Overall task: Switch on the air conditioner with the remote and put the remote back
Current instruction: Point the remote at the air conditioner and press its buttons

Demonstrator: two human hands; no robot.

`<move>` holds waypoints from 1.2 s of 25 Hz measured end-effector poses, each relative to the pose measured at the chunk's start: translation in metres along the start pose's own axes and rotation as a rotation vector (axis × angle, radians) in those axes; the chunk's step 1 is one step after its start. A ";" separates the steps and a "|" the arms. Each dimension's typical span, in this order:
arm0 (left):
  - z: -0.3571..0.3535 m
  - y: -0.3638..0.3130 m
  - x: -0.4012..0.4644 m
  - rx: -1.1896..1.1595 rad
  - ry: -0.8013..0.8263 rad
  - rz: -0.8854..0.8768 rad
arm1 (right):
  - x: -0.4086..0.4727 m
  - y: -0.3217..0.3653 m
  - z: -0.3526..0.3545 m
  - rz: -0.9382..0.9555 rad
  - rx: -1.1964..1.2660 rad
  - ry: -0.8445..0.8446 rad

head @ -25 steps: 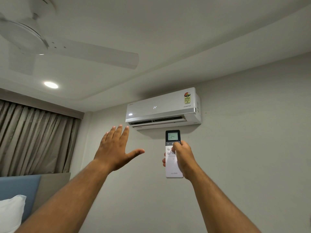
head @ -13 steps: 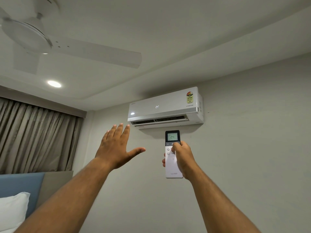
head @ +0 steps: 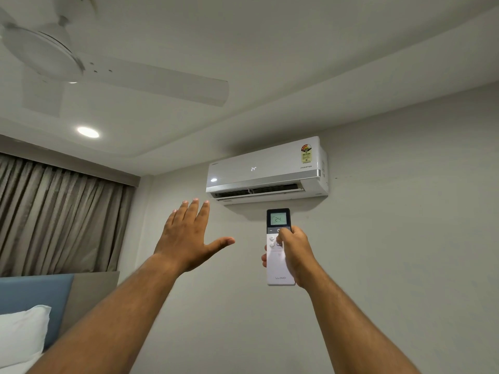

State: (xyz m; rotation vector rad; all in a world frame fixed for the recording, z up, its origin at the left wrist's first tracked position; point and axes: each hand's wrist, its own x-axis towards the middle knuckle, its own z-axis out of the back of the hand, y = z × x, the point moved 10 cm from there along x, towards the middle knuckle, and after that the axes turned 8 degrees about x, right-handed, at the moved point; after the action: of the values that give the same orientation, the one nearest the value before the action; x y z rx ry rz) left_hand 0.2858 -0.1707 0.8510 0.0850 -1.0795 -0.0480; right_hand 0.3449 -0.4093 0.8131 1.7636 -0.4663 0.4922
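A white air conditioner (head: pixel 266 170) hangs high on the grey wall. Its front shows a lit "24" and its bottom flap stands open. Just below it my right hand (head: pixel 295 255) grips a white remote (head: pixel 278 263) upright, pointed at the unit. The remote's dark top has a lit screen reading 24, and my thumb rests on the buttons under the screen. My left hand (head: pixel 189 233) is raised to the left of the remote, palm toward the unit, fingers spread, holding nothing.
A white ceiling fan (head: pixel 81 66) spreads overhead at upper left, beside a lit round ceiling light (head: pixel 88 132). Grey-brown curtains (head: pixel 59 214) cover the left wall. A blue headboard (head: pixel 35 300) and a white pillow (head: pixel 20 336) sit at lower left.
The view has shifted slightly, so the unit sits a little further right in frame. Both hands hold nearly the same pose, with my left hand a touch higher.
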 end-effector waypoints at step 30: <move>0.019 -0.014 -0.001 0.011 -0.012 0.001 | -0.007 0.012 0.012 0.019 0.026 -0.008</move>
State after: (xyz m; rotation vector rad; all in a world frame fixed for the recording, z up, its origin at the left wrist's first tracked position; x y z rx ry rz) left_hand 0.2688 -0.1856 0.8577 0.0940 -1.0920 -0.0412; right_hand 0.3341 -0.4230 0.8161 1.7882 -0.4850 0.5070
